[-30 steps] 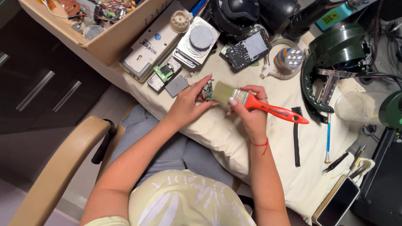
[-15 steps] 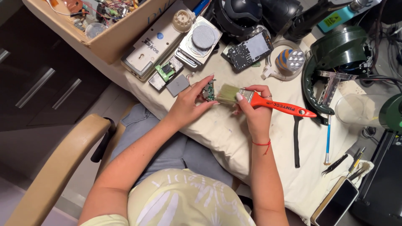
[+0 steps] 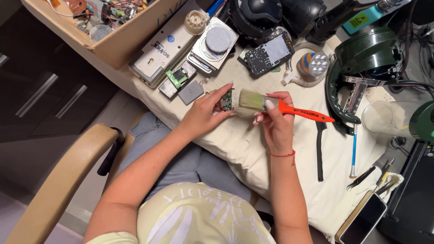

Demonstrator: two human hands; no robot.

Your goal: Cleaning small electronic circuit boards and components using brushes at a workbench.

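A small green circuit board sits pinched in the left hand above the cream cloth, bristles of an orange-handled paintbrush against it — gripped by the right hand — 1 black brush lying just right.

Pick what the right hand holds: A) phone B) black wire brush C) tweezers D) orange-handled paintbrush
D: the right hand grips the orange-handled paintbrush, bristles toward the small circuit board in the left hand; the black brush lies untouched on the cloth.
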